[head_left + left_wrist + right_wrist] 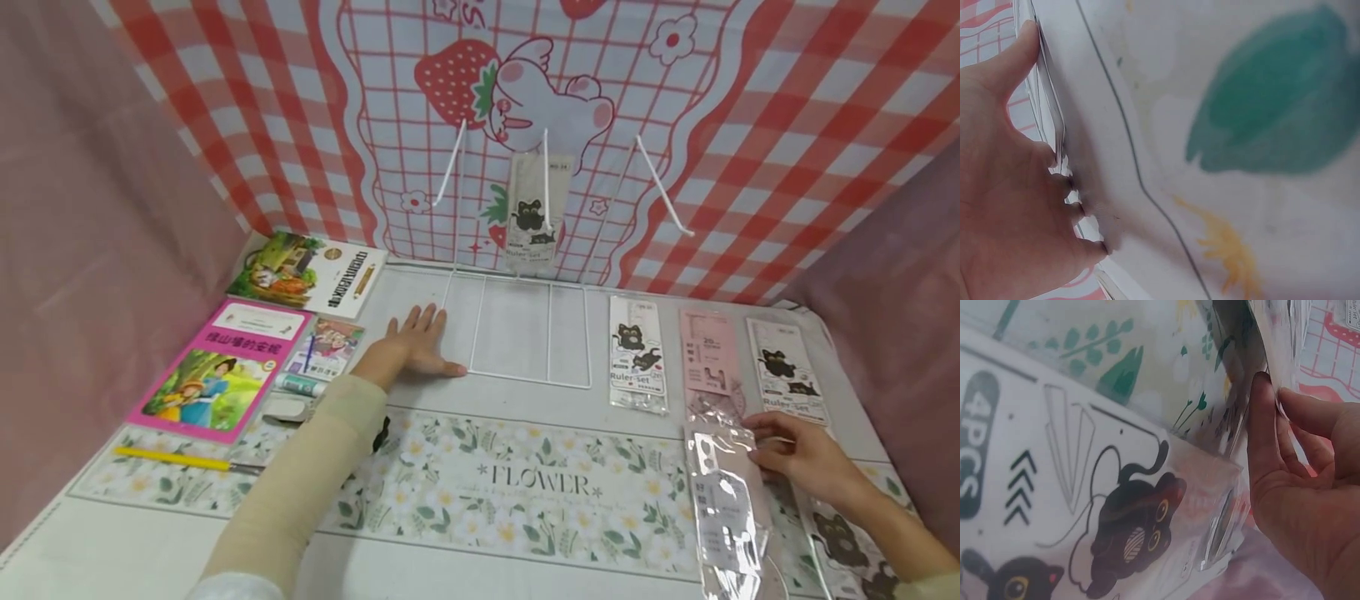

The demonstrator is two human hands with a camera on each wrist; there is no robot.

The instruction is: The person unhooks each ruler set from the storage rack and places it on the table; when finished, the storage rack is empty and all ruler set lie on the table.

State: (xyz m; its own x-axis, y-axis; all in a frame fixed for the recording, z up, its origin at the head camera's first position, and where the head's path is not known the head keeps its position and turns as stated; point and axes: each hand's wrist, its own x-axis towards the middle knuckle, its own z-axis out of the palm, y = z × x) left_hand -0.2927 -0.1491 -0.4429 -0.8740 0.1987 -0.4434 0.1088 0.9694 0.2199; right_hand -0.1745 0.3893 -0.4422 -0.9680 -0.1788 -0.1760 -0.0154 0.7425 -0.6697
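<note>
My left hand [416, 346] rests flat on the tablecloth with its fingers spread. Its thumb touches the base of a white wire display rack [532, 379]. A packaged ruler set [534, 208] with black cats hangs on the rack's middle hook. My right hand [813, 462] pinches the edge of a glossy clear packet holding a pink ruler set [723, 517], between thumb and index finger in the right wrist view. Beyond it lies another pink ruler set [707, 350]. Cat-print ruler sets [636, 346] lie to both sides, one [1135, 525] close below the right hand.
At the left lie a white picture book [311, 275], a pink-bordered book [221, 367], a small booklet [326, 346], a green-and-white tube [300, 383] and a yellow-handled brush [180, 458]. A flower-printed mat [525, 500] spans the front. Two outer hooks [663, 187] jut forward.
</note>
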